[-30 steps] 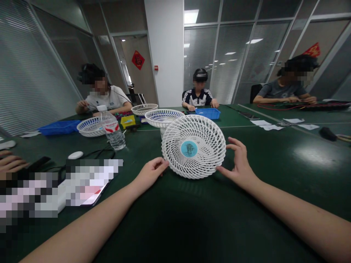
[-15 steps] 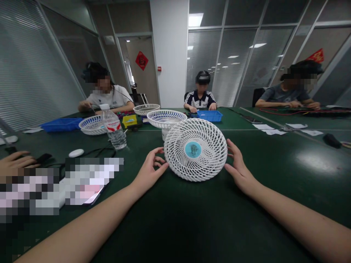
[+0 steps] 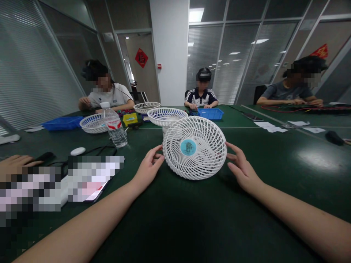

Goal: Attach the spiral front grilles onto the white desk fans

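A round white plastic lattice basket stands steeply tilted on the table, with a blue disc at its centre. My left hand holds its left rim, fingers partly hidden behind the edge and thumb in front. On the opposite side, my right hand steadies the right rim with its fingertips, the thumb a little apart from it. Just behind is a second white basket, raised on a white support that is mostly hidden.
Left of the baskets stand a water bottle, another white basket and a blue tray. A phone lies near my left forearm, beside another person's hand. A blue bin and papers lie farther off. Three people sit across the table.
The basket has turned slightly, its blue disc shifting left. My right thumb has come away from the rim, while my left hand stays at the left edge.
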A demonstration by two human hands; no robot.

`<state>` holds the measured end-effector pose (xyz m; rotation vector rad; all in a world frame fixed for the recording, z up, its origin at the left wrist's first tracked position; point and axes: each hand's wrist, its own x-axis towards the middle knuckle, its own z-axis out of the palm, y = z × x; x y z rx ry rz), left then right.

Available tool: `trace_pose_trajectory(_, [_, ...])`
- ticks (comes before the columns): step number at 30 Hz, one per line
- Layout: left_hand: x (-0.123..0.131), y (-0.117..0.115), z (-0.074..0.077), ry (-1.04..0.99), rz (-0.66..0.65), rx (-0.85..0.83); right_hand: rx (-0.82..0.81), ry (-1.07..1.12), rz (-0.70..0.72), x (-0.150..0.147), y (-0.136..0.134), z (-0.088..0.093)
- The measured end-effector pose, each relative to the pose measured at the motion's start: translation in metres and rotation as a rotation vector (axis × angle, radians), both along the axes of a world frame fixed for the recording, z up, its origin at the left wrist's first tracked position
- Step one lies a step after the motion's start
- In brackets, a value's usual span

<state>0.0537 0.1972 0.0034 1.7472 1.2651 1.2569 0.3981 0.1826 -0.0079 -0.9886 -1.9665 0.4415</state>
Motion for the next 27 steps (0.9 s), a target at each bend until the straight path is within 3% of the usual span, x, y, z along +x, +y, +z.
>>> trace_pose_trajectory(4, [0.0, 0.001, 0.0, -0.12, -0.014, -0.034, 0.072, -0.034, -0.014, -0.003, -0.007, 0.003])
trace_pose_trajectory(8, [0.001, 0.004, -0.003, -0.152, 0.013, -0.052, 0.015, 0.019, -0.092, -0.008, 0.0, 0.0])
trace_pose_trajectory(15, [0.002, 0.012, -0.009, -0.121, -0.007, -0.198, 0.005, -0.368, 0.049, -0.014, 0.009, -0.001])
trace_pose_trajectory(27, [0.002, 0.006, -0.006, -0.069, -0.083, -0.186, -0.022, -0.247, -0.016, -0.015, 0.015, -0.012])
